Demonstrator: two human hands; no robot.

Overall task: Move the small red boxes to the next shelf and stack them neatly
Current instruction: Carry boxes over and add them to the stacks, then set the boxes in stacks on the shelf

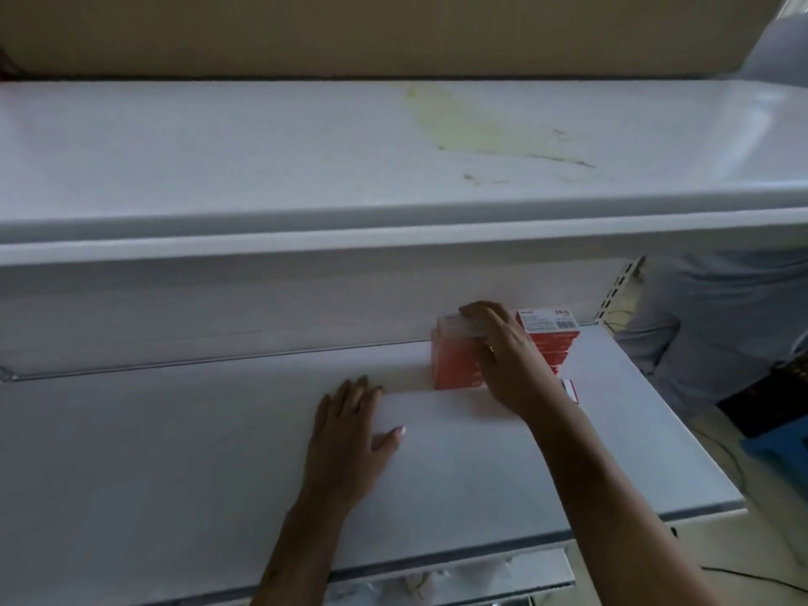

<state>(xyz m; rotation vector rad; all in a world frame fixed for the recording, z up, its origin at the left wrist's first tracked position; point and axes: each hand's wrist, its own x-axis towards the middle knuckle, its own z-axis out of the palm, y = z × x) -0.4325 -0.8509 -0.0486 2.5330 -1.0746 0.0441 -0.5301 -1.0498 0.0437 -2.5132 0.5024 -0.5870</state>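
We see a person's left hand lying flat and released, fingers spread, palm down on the bare white lower shelf, gripping nothing. To its right, the right hand reaches toward the back of the same shelf, its fingers curled over the top of a stack of small red boxes that stands against the rear panel; the fingertips press on the pale top box, which we see slightly blurred, so we cannot tell whether it is fully grasped or only steadied. Just beside this stack, further right and partly hidden by the hand, a second stack of red boxes rises to about the same height, its white label facing up. Near the wrist, a small red-and-white box lies on the shelf, mostly covered by the forearm. Above runs a stained white upper shelf, and at far right a slotted metal upright borders the unit, beside a blue object on the floor.
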